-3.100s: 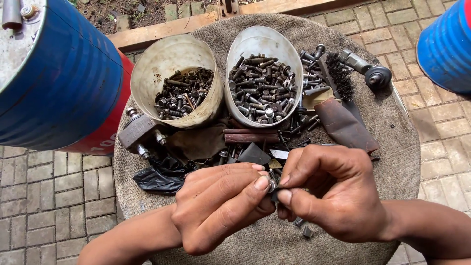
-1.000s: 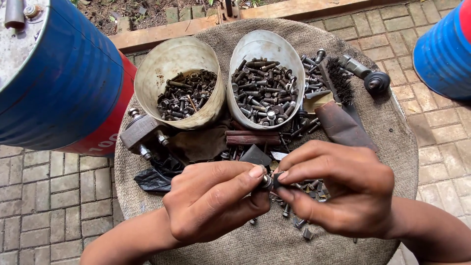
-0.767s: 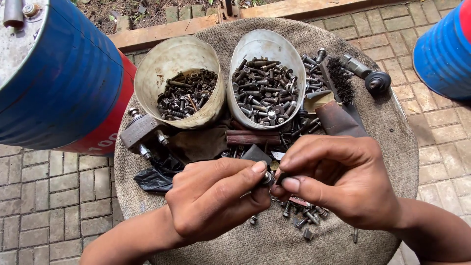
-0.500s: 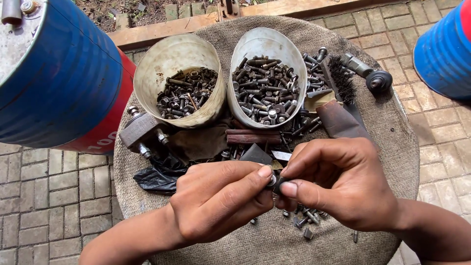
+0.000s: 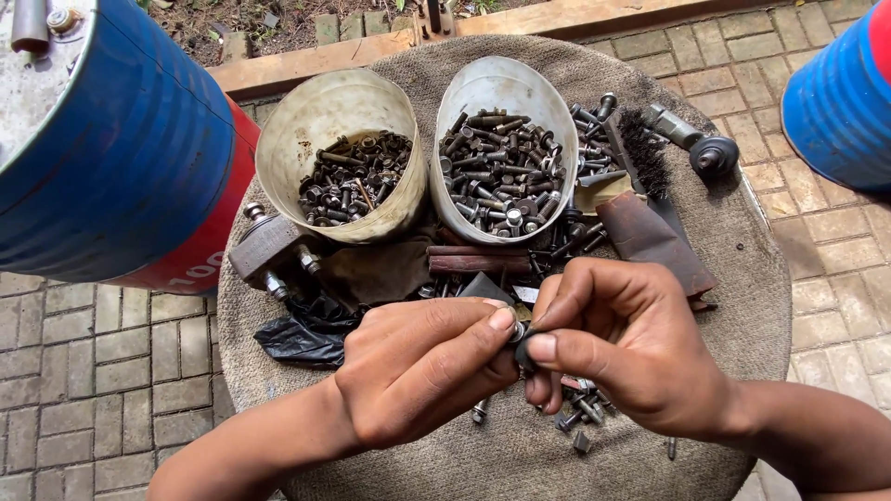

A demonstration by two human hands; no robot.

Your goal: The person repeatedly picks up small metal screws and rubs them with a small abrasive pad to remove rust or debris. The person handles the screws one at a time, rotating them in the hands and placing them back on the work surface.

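Since half a second ago little has moved: both hands are kept together over the near part of the tabletop, and only the pinch has been tightened slightly. The fingers of the left hand are closed, thumb and forefinger pressed on a small bolt with a washer, which is held above the cloth-covered surface just in front of the pile of loose hardware. The fingers of the right hand are likewise closed, thumb and forefinger pinched on the same piece at a dark nut, so that the two hands are touching at the fingertips. Beneath the right hand a few loose bolts are scattered on the cloth, partly hidden by the palm. Just beyond the hands a black plastic scrap, a rusty rod and a brown rag are seen. Farther back two cut plastic tubs are set side by side, the left tub and the right tub, both filled with bolts and nuts. A wire brush is laid beside the right tub. Blue drums are stood at either side.
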